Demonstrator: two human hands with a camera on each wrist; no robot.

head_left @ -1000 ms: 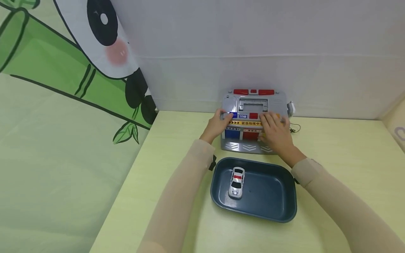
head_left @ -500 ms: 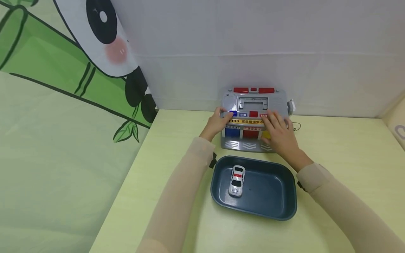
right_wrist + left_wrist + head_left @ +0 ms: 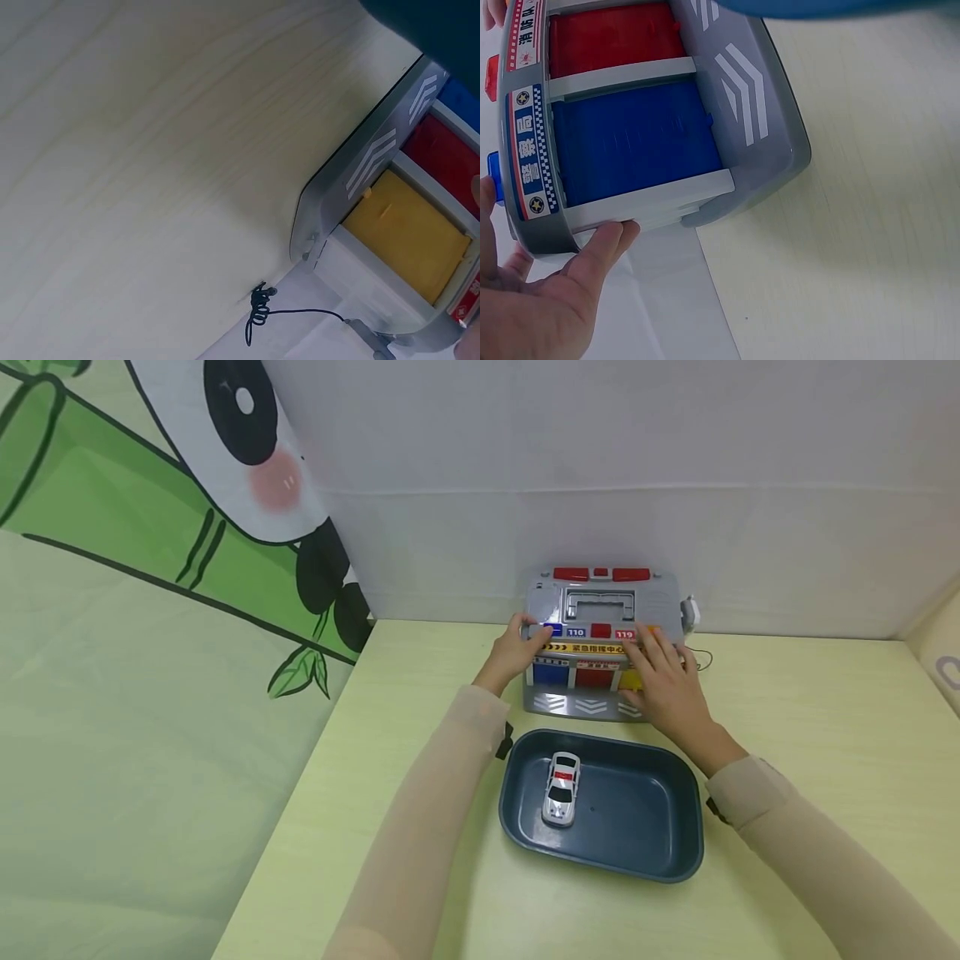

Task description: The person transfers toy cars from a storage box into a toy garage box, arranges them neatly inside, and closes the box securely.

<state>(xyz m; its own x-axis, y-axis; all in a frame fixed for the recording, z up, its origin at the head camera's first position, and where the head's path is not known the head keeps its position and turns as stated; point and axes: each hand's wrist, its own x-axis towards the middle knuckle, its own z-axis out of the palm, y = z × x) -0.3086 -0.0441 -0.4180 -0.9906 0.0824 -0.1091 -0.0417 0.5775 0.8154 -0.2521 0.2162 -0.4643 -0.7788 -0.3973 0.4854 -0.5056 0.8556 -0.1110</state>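
A grey toy garage stands against the back wall. It has a blue door, a red door and a yellow door, with coloured buttons along the roof edge. My left hand grips the garage's left front corner, thumb at the blue button and fingers against the side wall. Over the right front lies my right hand, its fingers spread on the roof edge near the orange button, partly covering the yellow door. All three doors look closed.
In front of the garage sits a dark blue tray, and a white toy car with a red stripe lies in it. A grey-white handset hangs on the garage's right side, its coiled black cord reaching the table.
My right hand has shifted slightly right and toward me over the garage, uncovering the 119 label and more of the yellow door. My left hand has stayed in place.
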